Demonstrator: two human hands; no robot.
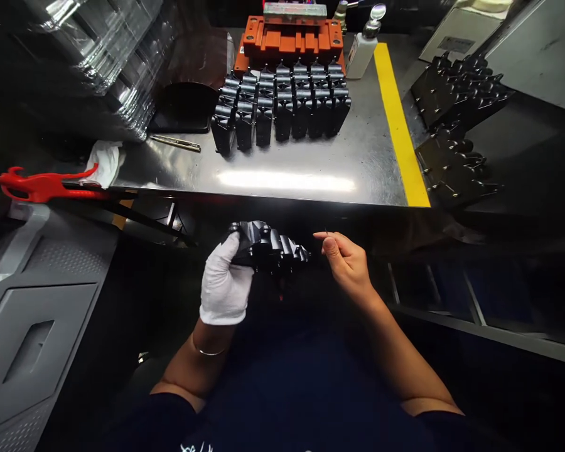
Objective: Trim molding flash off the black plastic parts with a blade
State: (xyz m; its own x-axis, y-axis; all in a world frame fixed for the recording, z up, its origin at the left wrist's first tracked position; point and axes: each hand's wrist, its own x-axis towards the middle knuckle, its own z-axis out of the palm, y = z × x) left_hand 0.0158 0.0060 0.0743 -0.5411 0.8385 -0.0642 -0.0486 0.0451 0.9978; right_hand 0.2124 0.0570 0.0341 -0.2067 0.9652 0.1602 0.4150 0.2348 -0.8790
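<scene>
My left hand (pixel 226 282), in a white glove, grips a glossy black moulded plastic part (pixel 273 248) by its left end. The part is held in the air below the table's front edge, its ridged side facing up. To its right, and apart from it, is my bare right hand (pixel 346 260), with thumb and index finger pinched together. A thin dark tip shows at that pinch; it is too small to name. Similar black parts (pixel 282 103) stand in a row of several on the metal table (pixel 282 160).
Behind the row sits an orange fixture (pixel 292 41), with a white pump bottle (pixel 362 50) beside it. A utility knife (pixel 175 143), a red air gun (pixel 47 185) and a white cloth (pixel 104 162) lie left. Yellow tape (pixel 400 125) crosses the right; more black parts (pixel 456 94) stand beyond.
</scene>
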